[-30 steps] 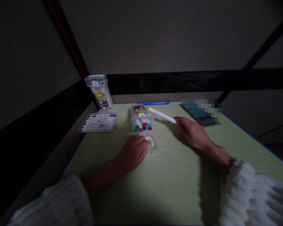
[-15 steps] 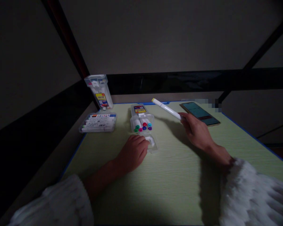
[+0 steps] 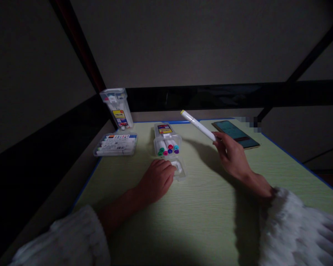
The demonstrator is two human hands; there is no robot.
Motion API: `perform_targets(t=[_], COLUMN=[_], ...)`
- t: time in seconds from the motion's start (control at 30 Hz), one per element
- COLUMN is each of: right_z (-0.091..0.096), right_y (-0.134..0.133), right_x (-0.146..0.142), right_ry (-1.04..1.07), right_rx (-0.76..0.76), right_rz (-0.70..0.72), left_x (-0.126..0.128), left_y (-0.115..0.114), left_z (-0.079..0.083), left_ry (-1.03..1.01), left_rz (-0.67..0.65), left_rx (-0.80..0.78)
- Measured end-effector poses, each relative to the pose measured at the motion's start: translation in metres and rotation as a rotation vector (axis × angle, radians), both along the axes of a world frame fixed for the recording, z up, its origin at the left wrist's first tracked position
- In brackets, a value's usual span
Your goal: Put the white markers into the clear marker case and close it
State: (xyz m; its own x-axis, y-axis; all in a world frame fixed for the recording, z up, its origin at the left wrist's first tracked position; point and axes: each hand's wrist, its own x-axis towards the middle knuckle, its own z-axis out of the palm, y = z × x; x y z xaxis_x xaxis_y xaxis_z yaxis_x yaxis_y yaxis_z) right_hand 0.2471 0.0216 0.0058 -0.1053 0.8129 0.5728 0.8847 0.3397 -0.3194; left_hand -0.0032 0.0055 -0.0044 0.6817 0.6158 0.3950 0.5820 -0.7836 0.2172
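Note:
A white marker (image 3: 199, 126) with a yellow end is pinched near its lower end by my right hand (image 3: 233, 155). It is held above the table, tilted up to the left. My left hand (image 3: 157, 178) lies on the table with curled fingers. Those fingers hold the clear lid (image 3: 180, 173), which is swung open toward me. Just beyond the lid lies a clear marker case (image 3: 166, 135) with its open end facing me. Several white markers (image 3: 170, 147) sit inside, showing green, pink, red, blue and purple ends.
At the back left stands a second clear marker case (image 3: 120, 112), upright. Another marker case (image 3: 116, 145) lies flat in front of it. A phone (image 3: 235, 132) lies beyond my right hand. The pale green table (image 3: 199, 221) has a blue edge, with a wall behind.
My right hand has tipped the marker a little more upright, so its yellow end is slightly higher and farther right. My left hand, the cases and the lid are unmoved.

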Motion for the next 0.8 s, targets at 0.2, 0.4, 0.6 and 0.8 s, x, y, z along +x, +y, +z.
perform_targets(t=[0.2,0.4,0.6,0.8], right_z=[0.003,0.003,0.003,0.007], right_y=[-0.006,-0.010,-0.014,-0.020], right_x=[-0.009,-0.016,-0.020,-0.025], right_ry=[0.095,0.098,0.055,0.017], right_rx=[-0.001,0.065,0.133,0.102], right_rz=[0.037,0.114,0.198,0.244], left_x=[0.000,-0.001,-0.001,0.000], left_y=[0.000,0.001,0.000,-0.001], left_z=[0.001,-0.001,-0.001,0.001], left_ry=[0.002,-0.020,-0.047,-0.149], left_rz=[-0.005,-0.018,-0.021,-0.046], left_rx=[0.006,0.039,0.053,0.128])
